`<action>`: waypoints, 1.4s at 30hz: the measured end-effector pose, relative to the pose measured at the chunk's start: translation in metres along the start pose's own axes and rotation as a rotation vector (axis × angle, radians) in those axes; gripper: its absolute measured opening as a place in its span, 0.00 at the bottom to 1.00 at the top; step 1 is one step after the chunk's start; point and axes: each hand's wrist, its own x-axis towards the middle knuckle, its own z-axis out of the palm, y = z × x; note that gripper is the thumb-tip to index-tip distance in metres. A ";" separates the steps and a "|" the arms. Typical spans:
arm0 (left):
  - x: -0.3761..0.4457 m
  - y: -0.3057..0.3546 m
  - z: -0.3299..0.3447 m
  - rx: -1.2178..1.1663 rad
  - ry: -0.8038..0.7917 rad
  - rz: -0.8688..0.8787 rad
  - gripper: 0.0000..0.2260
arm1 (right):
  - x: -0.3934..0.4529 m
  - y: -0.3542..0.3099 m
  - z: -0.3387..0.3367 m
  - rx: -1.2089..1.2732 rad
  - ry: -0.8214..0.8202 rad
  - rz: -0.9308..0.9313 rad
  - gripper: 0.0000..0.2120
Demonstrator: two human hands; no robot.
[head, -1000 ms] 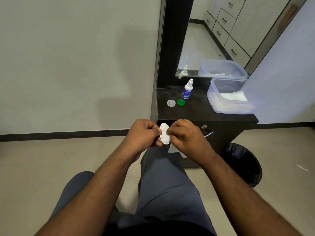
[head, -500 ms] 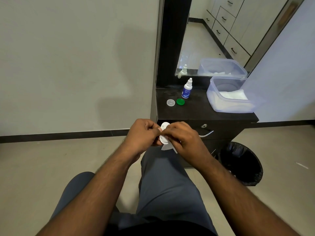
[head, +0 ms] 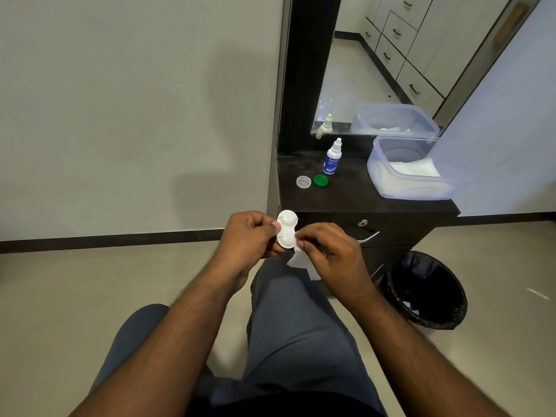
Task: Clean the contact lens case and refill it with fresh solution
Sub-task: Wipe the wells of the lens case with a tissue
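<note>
left hand (head: 246,236) gripping lens case (head: 286,232), right hand (head: 331,254) pinching tissue (head: 299,260), w/ black cabinet top (head: 349,194) beyond

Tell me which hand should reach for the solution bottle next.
Right. The bottle stands on the right side, nearer the right hand, which pinches only a tissue. The left hand holds the case and should probably keep it steady.

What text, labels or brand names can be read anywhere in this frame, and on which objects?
None can be read.
Solution bottle: its blue label carries white print, too small and blurred to read.
Clear cap, green cap, lens case: no legible marking.
</note>
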 end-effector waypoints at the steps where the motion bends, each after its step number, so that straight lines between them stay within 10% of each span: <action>1: 0.000 0.000 0.000 -0.004 -0.002 -0.007 0.06 | 0.001 0.000 0.000 0.000 0.009 0.000 0.05; 21: -0.006 -0.012 0.013 -0.007 0.006 -0.071 0.05 | 0.001 -0.003 -0.007 -0.030 -0.248 0.032 0.08; 30: -0.004 -0.004 0.010 -0.128 0.019 -0.136 0.04 | 0.010 -0.012 -0.014 0.281 0.031 0.175 0.08; 42: 0.001 -0.003 0.011 -0.065 -0.025 -0.156 0.01 | 0.015 -0.006 -0.011 -0.459 -0.250 -0.315 0.13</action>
